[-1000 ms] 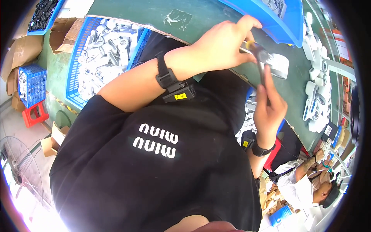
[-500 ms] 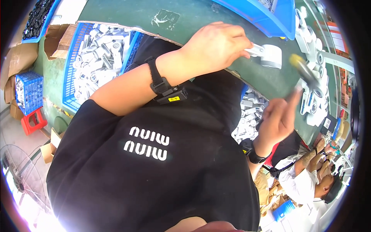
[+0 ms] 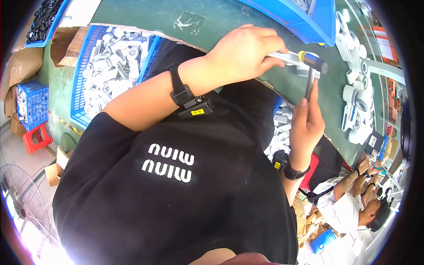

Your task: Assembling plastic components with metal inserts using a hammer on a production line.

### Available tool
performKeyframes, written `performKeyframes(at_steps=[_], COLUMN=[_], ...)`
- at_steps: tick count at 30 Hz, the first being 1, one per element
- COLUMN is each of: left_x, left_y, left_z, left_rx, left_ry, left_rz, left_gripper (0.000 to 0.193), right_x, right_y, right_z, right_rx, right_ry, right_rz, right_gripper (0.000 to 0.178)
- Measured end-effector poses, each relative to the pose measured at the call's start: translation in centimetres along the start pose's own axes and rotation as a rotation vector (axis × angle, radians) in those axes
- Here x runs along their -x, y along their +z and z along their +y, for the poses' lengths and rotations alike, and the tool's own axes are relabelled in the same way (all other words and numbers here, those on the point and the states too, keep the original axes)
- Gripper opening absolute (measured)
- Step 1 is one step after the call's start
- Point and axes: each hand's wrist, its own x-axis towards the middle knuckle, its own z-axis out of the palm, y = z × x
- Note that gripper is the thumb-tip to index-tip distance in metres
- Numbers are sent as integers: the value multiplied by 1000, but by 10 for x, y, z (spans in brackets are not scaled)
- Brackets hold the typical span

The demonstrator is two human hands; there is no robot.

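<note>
My left hand point(image 3: 251, 51) is closed around the narrow end of a white plastic part point(image 3: 287, 58) at the edge of the green worktable point(image 3: 141, 15). The part's wide round end is mostly covered by a small hammer point(image 3: 314, 63), whose head is yellow at one end and dark at the other. My right hand point(image 3: 307, 126) grips the hammer by its handle, with fingers stretched along it. The hammer head lies over the part in this view; I cannot tell whether they touch.
A blue bin point(image 3: 324, 33) stands at the table's far side. Many similar white parts point(image 3: 360, 97) are piled on the right. A blue crate point(image 3: 77, 90) of white pieces stands at left. Co-workers point(image 3: 340, 205) sit at the lower right.
My right hand has swung the hammer leftward, from beside the pile to over the part's round end. My left hand and the part stay almost in place.
</note>
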Motion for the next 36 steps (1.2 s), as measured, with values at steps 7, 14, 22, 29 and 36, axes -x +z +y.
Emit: performKeyframes(at_steps=[7,14,22,29,36], left_x=[-3,-2,-17,-49,-47], left_y=[2,-6,-61,-62,-12], left_z=[6,1,20,43,44], left_rx=[126,29,346,-146,-369], left_ry=[-147,-58,-245,-16,44], left_rz=[-14,-46,-97,-102,-353], left_gripper=[42,46,53,34,25], right_x=[14,6,-27,-28,-25], right_y=[9,-7,-5,-14,-13], right_z=[19,8,52,57,64], right_rx=[-74,-425,-599,-748,-833], right_ry=[-501,-243,-80,-13,-23], right_rz=[369,107,157,14,36], right_gripper=[58,57,55,58,59])
